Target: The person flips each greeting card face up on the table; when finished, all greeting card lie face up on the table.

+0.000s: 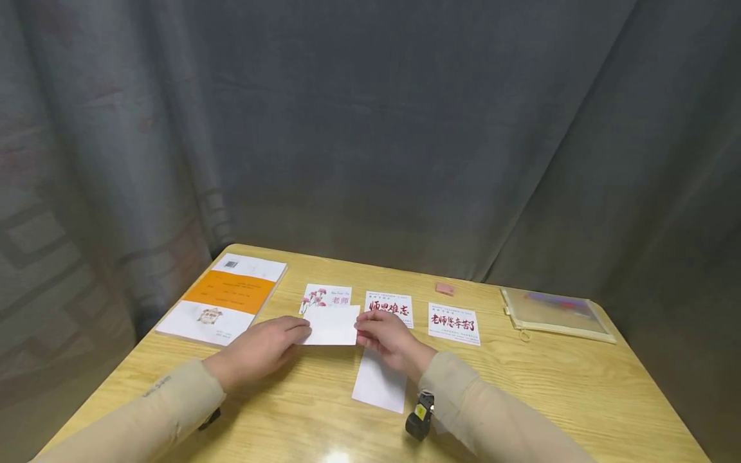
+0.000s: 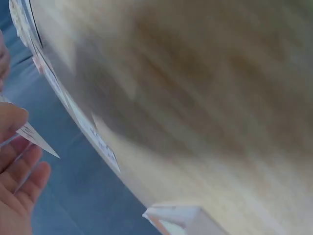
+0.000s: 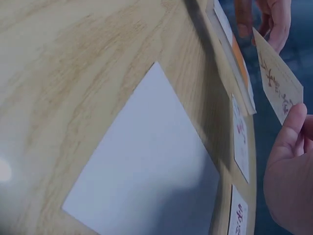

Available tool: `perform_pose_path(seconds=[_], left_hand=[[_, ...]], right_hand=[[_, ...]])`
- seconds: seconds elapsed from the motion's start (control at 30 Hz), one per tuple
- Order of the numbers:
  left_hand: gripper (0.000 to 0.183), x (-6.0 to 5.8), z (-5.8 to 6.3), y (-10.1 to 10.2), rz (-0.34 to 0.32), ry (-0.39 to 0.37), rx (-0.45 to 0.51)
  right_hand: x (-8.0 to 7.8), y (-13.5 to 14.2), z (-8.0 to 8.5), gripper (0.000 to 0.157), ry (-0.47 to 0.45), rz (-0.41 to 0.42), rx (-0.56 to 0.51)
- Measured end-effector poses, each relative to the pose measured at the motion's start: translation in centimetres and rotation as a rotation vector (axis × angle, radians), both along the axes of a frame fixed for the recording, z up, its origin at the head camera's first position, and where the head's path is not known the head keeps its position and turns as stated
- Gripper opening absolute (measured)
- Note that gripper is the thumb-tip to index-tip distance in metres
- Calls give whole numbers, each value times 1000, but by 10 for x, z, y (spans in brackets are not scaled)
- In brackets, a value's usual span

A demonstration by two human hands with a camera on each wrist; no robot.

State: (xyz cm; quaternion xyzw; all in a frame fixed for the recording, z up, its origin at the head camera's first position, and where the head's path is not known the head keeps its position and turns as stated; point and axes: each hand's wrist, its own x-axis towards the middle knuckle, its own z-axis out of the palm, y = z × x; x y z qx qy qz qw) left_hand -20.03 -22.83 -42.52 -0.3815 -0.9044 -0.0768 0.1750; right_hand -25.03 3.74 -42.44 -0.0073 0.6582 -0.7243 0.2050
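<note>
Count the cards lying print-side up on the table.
3, in a row: the flower card, partly behind the held card; the middle card, partly behind the right hand; the rightmost card. Others may be hidden.

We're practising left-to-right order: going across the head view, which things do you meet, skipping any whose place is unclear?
Book → held white card → partly covered red-lettered card → uncovered red-lettered card → zip pouch.

Hands (image 3: 291, 178) hold lettered card (image 3: 280, 78) by opposite ends; blank white sheet (image 3: 142, 156) flat on wooden table (image 3: 63, 88).
</note>
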Motion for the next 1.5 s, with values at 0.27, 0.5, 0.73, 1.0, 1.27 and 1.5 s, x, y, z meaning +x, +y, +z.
perform_pose_path(seconds=[0.27, 0.5, 0.73, 1.0, 1.27, 1.5], left_hand=[[28, -10, -2, -11, -21, 93, 66], [22, -12, -2, -11, -6, 81, 171], [8, -10, 4, -5, 174, -245, 396], [7, -13, 5, 0, 243, -385, 527], [17, -21, 23, 2, 227, -515, 589], [12, -29, 44, 4, 78, -484, 320]], right_hand=[[-1, 5, -1, 19, -12, 8, -9], [-1, 6, 2, 27, -29, 31, -39], [-3, 6, 4, 15, -28, 48, -68], [-1, 4, 1, 11, 111, 34, 141], [3, 1, 1, 11, 271, 126, 250], [8, -8, 7, 11, 383, 219, 288]])
